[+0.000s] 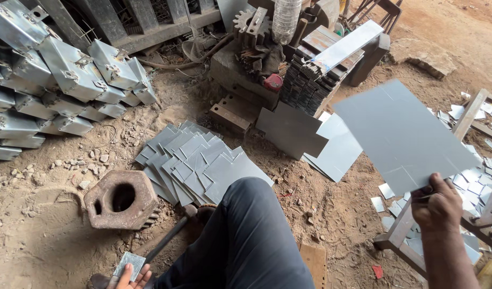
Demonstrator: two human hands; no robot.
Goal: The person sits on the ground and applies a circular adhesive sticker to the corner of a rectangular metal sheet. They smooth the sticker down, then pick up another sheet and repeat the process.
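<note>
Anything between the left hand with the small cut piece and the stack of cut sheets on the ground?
Yes. The person's own raised knee sits between the left hand, which holds a small metal piece, and part of the stack of cut sheets. The hammer and the rusty iron block also lie near that path.

Packages: one clear ribbed plastic bottle, upright at top centre behind the metal stacks.
Labels, signs, screens: none seen.

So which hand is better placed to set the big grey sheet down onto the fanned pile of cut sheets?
Probably the right hand: it already grips the large grey sheet by its lower corner. The left hand holds a small metal piece, low beside the hammer, so it is occupied, though nearer the pile.
</note>
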